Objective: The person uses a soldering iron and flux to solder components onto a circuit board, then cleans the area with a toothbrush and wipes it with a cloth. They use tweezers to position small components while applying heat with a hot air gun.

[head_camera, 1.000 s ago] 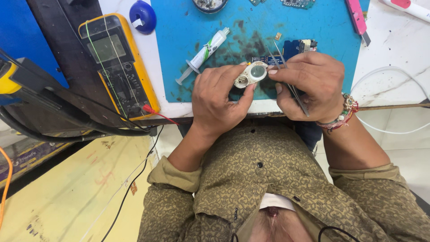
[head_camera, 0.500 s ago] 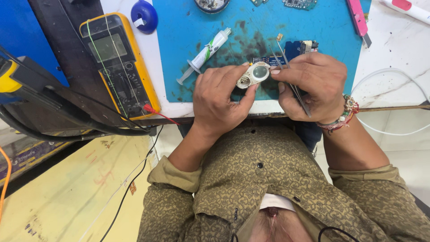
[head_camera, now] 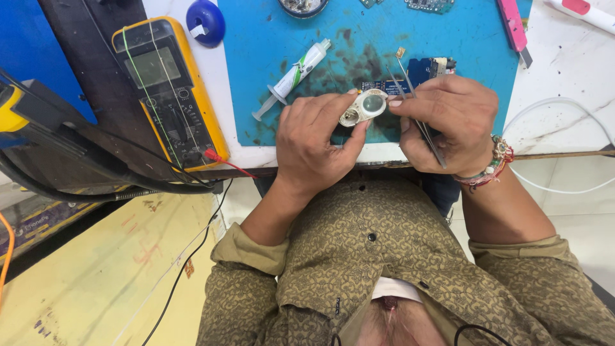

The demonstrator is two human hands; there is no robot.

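At the left edge of the tabletop [head_camera: 576,83] we see a yellow multimeter [head_camera: 170,90] with a red lead running off its lower end, and just past its upper corner a blue round holder [head_camera: 206,20]. On the blue mat [head_camera: 461,38] a white syringe tube [head_camera: 295,77] lies slantwise, untouched, its tip pointing toward the far edge.

Nearer the front edge our left hand [head_camera: 314,138] holds a small silver loupe [head_camera: 363,107] — its grip is pinched on the loupe body, thumb below and fingers above, keeping it lifted just over the mat. Under and behind the loupe lies a small blue circuit board [head_camera: 426,67], resting flat on the mat. Our right hand [head_camera: 448,118] touches the loupe's right rim with a fingertip while its grip is pressed around a pair of metal tweezers [head_camera: 416,112], whose points aim up toward the board.

As far as we can judge, the work is in its inspecting stage: the board is laid out and the tools are in hand, but the tweezers are not yet on any part, and the syringe is unused. At the far right corner lie a pink tool [head_camera: 512,25] and a white pen-like tool [head_camera: 580,13].
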